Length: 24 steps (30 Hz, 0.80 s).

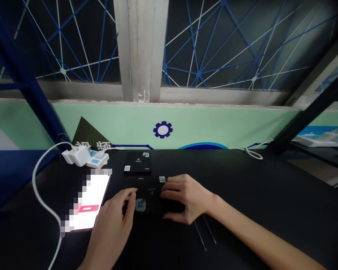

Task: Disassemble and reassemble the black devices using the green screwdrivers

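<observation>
A flat black box (149,202) with a white QR label and a shiny round sticker lies on the dark table between my hands. My left hand (114,215) has its thumb and fingers closed on the box's left edge. On the opposite side, my right hand (183,197) curls around the right edge, fingertips on the top and thumb low at the near corner. A similar black box (138,161) lies just behind, touched by neither hand. Two thin metal sticks (204,232) rest on the table below my right wrist; their upper ends are hidden.
A brightly lit tablet (94,198), partly blurred out, lies left of my left hand. Behind it are a white power strip (97,159) and a white charger (78,154) with a looping cable (38,187). Another white cable (253,153) lies at the back right.
</observation>
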Motion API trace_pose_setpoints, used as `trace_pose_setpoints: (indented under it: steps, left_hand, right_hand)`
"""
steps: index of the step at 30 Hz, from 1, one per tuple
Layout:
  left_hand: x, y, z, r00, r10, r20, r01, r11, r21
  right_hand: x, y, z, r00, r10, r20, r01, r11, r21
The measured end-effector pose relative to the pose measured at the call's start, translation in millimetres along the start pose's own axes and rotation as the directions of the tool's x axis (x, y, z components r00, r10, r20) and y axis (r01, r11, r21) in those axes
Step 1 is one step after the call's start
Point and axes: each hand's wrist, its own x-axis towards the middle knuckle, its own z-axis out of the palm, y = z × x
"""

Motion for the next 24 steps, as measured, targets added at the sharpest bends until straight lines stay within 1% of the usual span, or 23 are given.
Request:
trace_pose_setpoints:
  steps: [3,5,9,11,13,17,20,24]
  left_hand:
    - [0,-2,2.3,1.000,-0.020,0.023,0.020,1.000,0.008]
    - [0,-4,3.2,1.000,-0.014,0.020,0.013,1.000,0.016]
    - [0,-4,4.4,1.000,0.015,-0.005,-0.014,0.999,0.029]
    - [0,-3,5.0,1.000,0.023,-0.017,-0.022,0.999,0.041]
    - [0,-3,5.9,0.999,0.033,-0.024,-0.032,0.998,0.058]
    - [-1,-6,8.7,0.999,0.042,-0.030,-0.038,0.995,0.097]
    - [-2,-9,10.2,0.999,0.033,-0.021,-0.031,0.993,0.116]
    - [-3,-9,9.6,1.000,0.028,0.007,-0.029,0.992,0.122]
  right_hand:
    - [2,1,0,0.999,0.033,-0.035,-0.033,0.999,0.013]
    - [5,1,-1,0.995,0.094,-0.040,-0.094,0.996,0.004]
    - [9,-3,-6,0.966,0.258,0.022,-0.258,0.966,-0.021]
    - [10,-4,-8,0.954,0.293,0.061,-0.293,0.956,0.001]
    - [9,-4,-11,0.953,0.283,0.110,-0.289,0.956,0.042]
    - [6,-2,-15,0.960,0.201,0.197,-0.232,0.961,0.152]
    - [5,-3,-15,0.964,0.176,0.199,-0.214,0.958,0.190]
    - [8,-6,-17,0.967,0.187,0.175,-0.214,0.966,0.146]
